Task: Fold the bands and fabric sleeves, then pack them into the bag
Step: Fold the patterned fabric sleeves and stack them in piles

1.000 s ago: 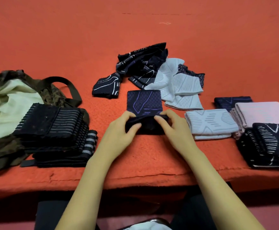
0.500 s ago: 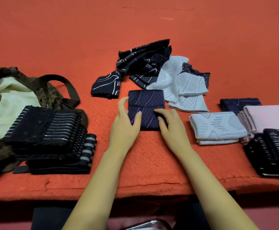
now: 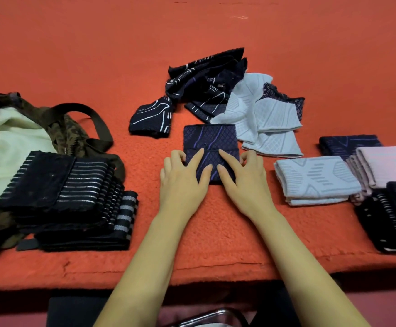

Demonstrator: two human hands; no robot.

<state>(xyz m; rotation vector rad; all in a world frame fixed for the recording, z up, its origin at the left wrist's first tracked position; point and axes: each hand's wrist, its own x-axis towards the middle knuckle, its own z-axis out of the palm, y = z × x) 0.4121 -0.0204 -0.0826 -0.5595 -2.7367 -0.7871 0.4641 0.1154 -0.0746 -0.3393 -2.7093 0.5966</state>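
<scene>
Navy sleeve (image 3: 210,140) folded on red bench (image 3: 74,55), centre | pressed flat under left hand (image 3: 183,179) and right hand (image 3: 244,178), fingers spread, nothing gripped | crease should be smoothed outward, edges squared | bag (image 3: 8,138) lies left.
</scene>
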